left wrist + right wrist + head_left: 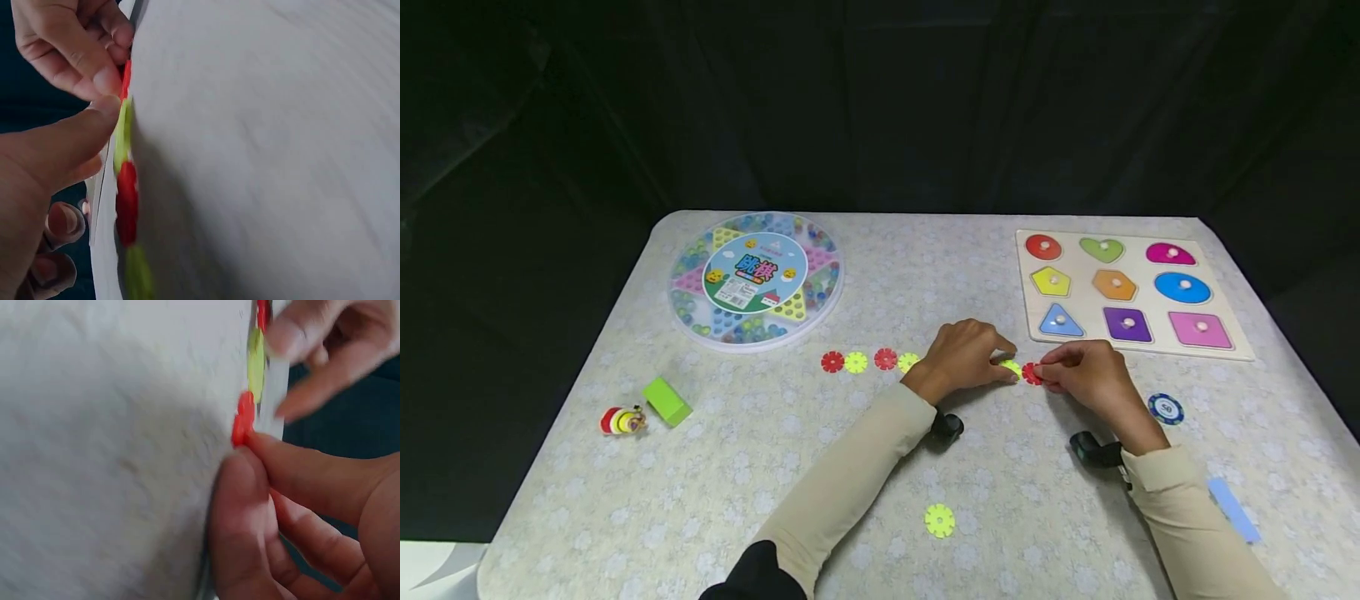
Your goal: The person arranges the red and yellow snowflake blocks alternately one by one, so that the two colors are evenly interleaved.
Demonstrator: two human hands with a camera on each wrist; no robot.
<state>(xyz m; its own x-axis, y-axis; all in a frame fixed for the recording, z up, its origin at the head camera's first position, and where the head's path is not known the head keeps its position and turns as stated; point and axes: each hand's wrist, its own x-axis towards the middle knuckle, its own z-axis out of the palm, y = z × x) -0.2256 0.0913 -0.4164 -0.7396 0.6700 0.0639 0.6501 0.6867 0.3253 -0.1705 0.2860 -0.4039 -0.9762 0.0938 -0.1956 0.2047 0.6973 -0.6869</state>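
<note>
While right hand (1093, 379) pinches red disc (1032, 374), left hand (964, 358) pinches yellow disc (1011, 367); seemingly six discs in row.

Long cream sleeves (850, 475) run down both arms, snug and plain, ending in neat cuffs at the wrists. A dark garment edge (752, 575) peeks out near the left elbow. Strapped under each wrist sits a small black camera unit (946, 427), the right one (1093, 450) blockier, with a pale strip beside it.
</note>
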